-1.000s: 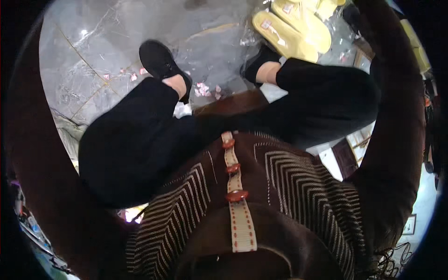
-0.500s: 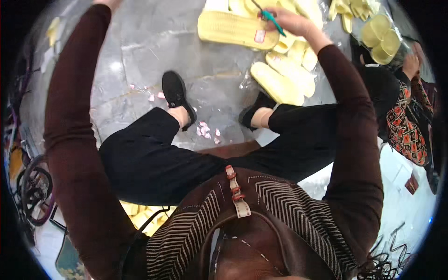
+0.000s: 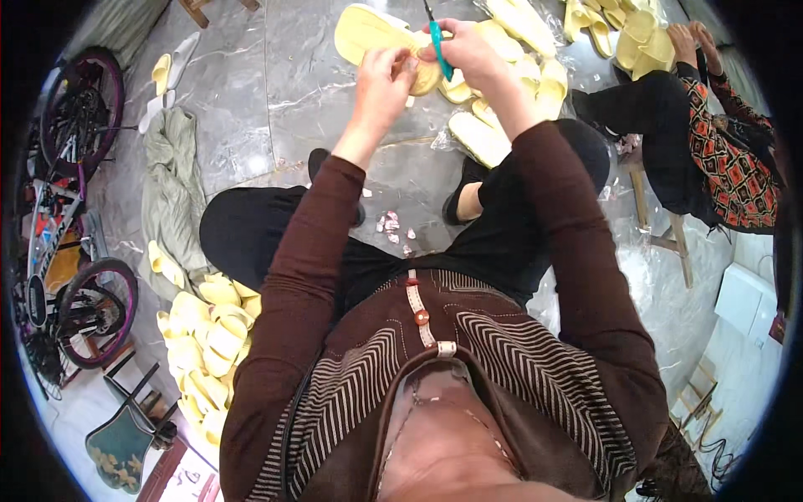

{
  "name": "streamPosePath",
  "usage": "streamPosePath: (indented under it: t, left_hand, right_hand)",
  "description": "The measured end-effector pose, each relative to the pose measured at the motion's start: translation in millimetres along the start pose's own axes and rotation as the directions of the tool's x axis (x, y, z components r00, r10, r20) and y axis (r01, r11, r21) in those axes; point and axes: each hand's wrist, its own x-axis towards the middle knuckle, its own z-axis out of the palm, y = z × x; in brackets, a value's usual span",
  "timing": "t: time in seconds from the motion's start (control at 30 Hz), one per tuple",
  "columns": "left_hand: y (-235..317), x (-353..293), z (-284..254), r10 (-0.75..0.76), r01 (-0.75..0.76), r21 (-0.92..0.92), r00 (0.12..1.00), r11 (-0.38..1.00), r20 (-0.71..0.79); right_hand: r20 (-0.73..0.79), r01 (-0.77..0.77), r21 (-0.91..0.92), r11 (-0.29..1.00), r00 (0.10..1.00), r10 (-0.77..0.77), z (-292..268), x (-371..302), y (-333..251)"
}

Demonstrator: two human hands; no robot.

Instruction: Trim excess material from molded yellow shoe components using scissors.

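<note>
A yellow slipper (image 3: 365, 32) is between my hands at the top of the view, its long flat sole pointing up and left. My left hand (image 3: 383, 90) is closed on its near end, fingers pinched by a rounded yellow part (image 3: 427, 78). In my right hand (image 3: 470, 57) is a tool with a teal handle (image 3: 441, 52) and a thin dark shaft pointing away from me. The right fingertips are close to the slipper. What the tool's tip is like cannot be made out. More yellow slippers (image 3: 477, 138) lie on the floor just right of my hands.
A heap of yellow slippers (image 3: 205, 335) is at my left side, near a grey-green cloth (image 3: 171, 180) and a bicycle (image 3: 79, 209). Pink scraps (image 3: 391, 224) lie between my feet. Another person (image 3: 728, 159) sits at right, hands by yellow slippers (image 3: 646, 42).
My left hand has come in from the far upper left and taken hold of the slipper. The slipper has turned. My right hand, still holding the tool, has moved left, and the view has shifted.
</note>
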Motion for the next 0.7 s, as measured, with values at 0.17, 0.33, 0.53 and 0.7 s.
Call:
streamPosePath:
  t: [0.17, 0.33, 0.53, 0.7]
  left_hand:
    - [-14.6, -38.7, -10.9, -0.025, 0.024, 0.066, 1.0, 0.998, 0.015]
    - [-30.4, -50.6, -17.8, -0.146, 0.139, 0.07, 0.983, 0.988, 0.108]
    - [-44.5, -55.4, -18.6, 0.097, -0.124, 0.255, 0.988, 0.959, 0.117]
    - [-42.1, -65.2, -18.7, -0.145, 0.146, -0.054, 0.989, 0.988, 0.019]
  right_hand:
    - [-0.259, 0.104, 0.33, 0.938, 0.966, -0.016, 51.3, -44.6, 31.7]
    - [-0.227, 0.019, 0.376, 0.926, 0.971, 0.073, 73.4, -59.8, 47.4]
    - [-0.19, -0.031, 0.339, 0.94, 0.977, 0.1, 79.8, -58.8, 53.1]
    - [-0.178, -0.04, 0.292, 0.956, 0.979, 0.096, 78.1, -65.3, 52.9]
